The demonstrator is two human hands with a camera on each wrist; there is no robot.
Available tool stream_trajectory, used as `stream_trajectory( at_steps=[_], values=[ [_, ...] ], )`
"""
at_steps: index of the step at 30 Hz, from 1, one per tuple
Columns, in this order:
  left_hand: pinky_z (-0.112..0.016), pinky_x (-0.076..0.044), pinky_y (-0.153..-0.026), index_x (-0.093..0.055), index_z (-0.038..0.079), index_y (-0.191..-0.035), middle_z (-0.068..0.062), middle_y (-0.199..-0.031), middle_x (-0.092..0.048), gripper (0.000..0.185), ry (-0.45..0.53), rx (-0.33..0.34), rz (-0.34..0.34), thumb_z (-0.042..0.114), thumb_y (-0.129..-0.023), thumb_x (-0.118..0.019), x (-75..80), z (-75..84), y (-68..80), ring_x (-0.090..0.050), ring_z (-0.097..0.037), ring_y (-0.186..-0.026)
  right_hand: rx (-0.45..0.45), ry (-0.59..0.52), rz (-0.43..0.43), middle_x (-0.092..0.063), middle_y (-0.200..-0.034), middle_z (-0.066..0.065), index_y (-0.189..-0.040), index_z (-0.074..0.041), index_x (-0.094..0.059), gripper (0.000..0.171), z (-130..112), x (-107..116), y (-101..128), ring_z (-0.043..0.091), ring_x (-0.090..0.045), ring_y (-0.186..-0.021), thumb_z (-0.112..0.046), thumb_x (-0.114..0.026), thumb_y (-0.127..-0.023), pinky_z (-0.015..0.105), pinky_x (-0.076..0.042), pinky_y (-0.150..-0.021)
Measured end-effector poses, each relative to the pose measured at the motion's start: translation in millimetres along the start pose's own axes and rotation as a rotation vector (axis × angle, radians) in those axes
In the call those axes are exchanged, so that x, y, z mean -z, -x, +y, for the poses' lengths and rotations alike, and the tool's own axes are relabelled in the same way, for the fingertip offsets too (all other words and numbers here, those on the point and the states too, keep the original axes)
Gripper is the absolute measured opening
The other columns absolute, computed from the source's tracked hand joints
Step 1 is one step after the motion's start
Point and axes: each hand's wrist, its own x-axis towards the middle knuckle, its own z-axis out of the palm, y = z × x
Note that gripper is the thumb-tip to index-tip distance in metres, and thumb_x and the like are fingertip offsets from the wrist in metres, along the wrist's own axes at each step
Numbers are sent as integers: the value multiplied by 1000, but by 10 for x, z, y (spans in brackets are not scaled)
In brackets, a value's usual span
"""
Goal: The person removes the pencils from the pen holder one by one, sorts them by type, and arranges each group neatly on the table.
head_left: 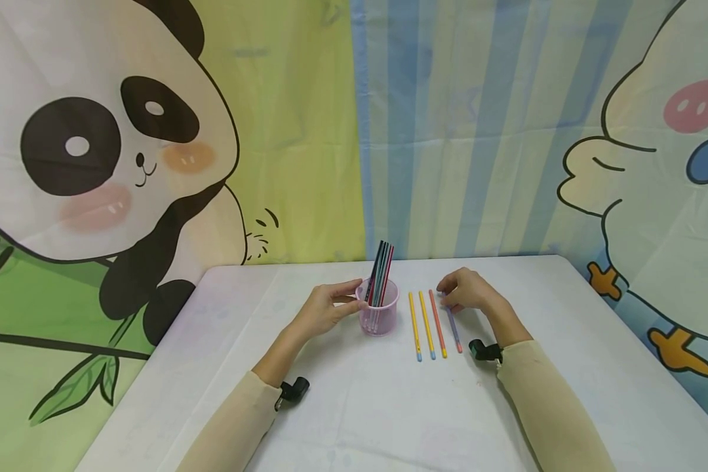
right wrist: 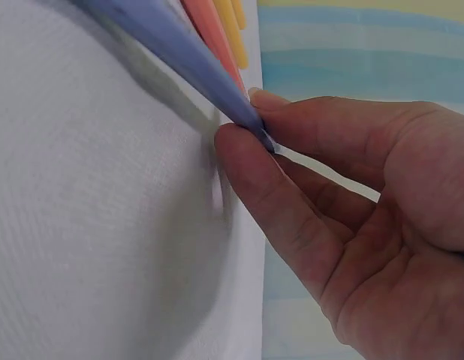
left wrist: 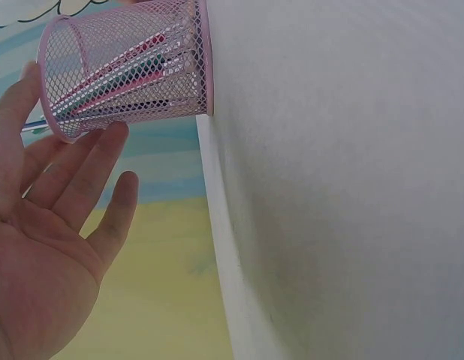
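Note:
A pink mesh pen cup (head_left: 383, 326) stands upright on the table, holding several dark and coloured pencils (head_left: 380, 272) that lean inside it. Thumb and fingers of my left hand (head_left: 321, 309) hold the cup near its rim from the left side; the little finger stays off the mesh in the left wrist view. With thumb and forefinger, my right hand (head_left: 471, 292) pinches the far end of a purple pencil (right wrist: 183, 64). Left of it lie a red-orange pencil (head_left: 438, 324) and two yellow pencils, one in the middle (head_left: 427, 324) and one outermost (head_left: 415, 328).
A white cloth covers the table (head_left: 360, 419). Its far edge meets a hanging backdrop (head_left: 307, 164) printed with a panda and a white cartoon animal. Small black cameras sit at both wrists, left (head_left: 295, 390) and right (head_left: 485, 351).

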Motion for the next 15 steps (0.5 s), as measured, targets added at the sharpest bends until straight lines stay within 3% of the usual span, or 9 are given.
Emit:
stream_trajectory(
  at_steps=[15],
  values=[
    [-44, -59, -97, -59, 19, -148, -2, -143, -67, 65, -11, 3, -4, 43, -91, -79, 5, 10, 5, -73, -22, -117, 1, 94, -8, -74, -103, 16, -114, 4, -75, 30, -22, -31, 1, 16, -73, -73, -3, -83, -86, 32, -62, -70]
  ],
)
